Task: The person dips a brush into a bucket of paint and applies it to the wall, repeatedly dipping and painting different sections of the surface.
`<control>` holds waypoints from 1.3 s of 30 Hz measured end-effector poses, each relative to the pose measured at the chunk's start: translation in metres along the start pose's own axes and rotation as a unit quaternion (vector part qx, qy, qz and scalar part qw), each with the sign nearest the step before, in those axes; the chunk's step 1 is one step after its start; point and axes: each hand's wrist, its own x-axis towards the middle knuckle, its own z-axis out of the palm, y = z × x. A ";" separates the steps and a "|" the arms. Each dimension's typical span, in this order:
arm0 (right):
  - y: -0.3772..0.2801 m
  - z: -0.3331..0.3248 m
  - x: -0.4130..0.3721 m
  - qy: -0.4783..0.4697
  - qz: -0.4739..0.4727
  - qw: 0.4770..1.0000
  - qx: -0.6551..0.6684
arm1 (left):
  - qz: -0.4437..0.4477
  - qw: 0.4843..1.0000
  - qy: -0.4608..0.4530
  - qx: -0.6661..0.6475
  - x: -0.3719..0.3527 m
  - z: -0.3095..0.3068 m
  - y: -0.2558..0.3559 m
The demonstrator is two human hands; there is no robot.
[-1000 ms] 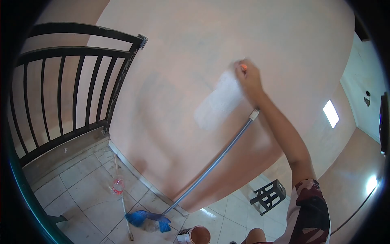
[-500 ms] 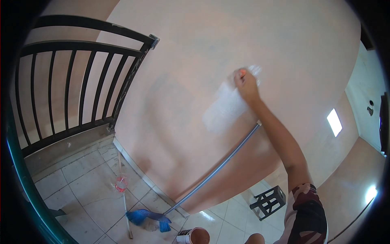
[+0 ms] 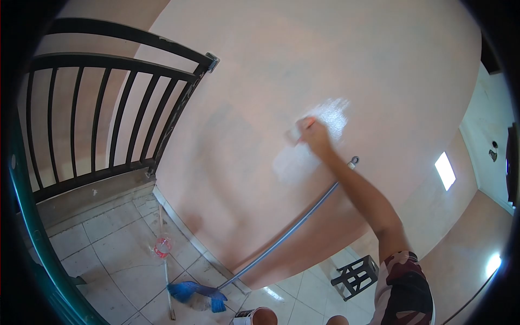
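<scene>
My right hand (image 3: 317, 135) is raised against the pink wall (image 3: 260, 70), its fingers closed around a paintbrush (image 3: 296, 135) with an orange-red handle. Motion smears the brush head, which is at the wall's surface. Just above and right of the hand lies a wet, shiny white paint patch (image 3: 333, 116). A fainter white area (image 3: 292, 162) spreads below it. Behind my forearm, a blue broom (image 3: 281, 238) leans with its handle on the wall and its bristles on the floor. My left hand is out of view.
A black metal railing (image 3: 108, 65) stands at left, with a green rail (image 3: 27, 216) nearer me. On the tiled floor are a paint bucket (image 3: 264, 316), a dark plastic stool (image 3: 355, 277), a thin stick (image 3: 168, 287) and a clear container with a red label (image 3: 162, 247).
My right hand has swept down and left across the wall with the paintbrush. More of the shiny white patch now shows above it, and the broom handle's tip has come into view.
</scene>
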 end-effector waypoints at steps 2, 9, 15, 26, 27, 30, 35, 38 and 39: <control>-0.031 -0.030 0.029 0.091 -0.157 0.955 -0.236 | -0.006 1.000 -0.006 0.005 -0.002 0.001 -0.003; 0.025 0.029 -0.022 -0.190 -0.166 0.929 -0.271 | 0.003 1.000 -0.029 0.006 -0.011 0.007 0.014; 0.048 0.046 -0.022 -0.108 0.032 0.993 -0.037 | -0.004 0.999 -0.038 -0.006 -0.010 0.011 0.032; 0.014 0.054 -0.018 -0.228 -0.271 0.889 -0.290 | -0.024 0.998 -0.057 -0.001 -0.012 0.015 0.028; 0.017 0.077 -0.045 -0.286 -0.280 0.847 -0.349 | -0.024 0.998 -0.058 -0.005 -0.012 0.015 0.033; 0.020 0.085 -0.055 -0.221 -0.149 0.926 -0.269 | -0.022 0.998 -0.058 -0.012 -0.005 0.012 0.045; -0.028 -0.014 0.045 0.057 -0.133 0.967 -0.209 | -0.039 0.997 -0.067 -0.009 0.000 0.013 0.039; -0.045 -0.014 0.044 0.081 -0.253 0.918 -0.295 | -0.045 0.996 -0.073 -0.007 0.002 0.014 0.039; -0.045 -0.008 0.038 0.064 -0.260 0.904 -0.333 | -0.047 0.996 -0.075 -0.007 0.003 0.014 0.038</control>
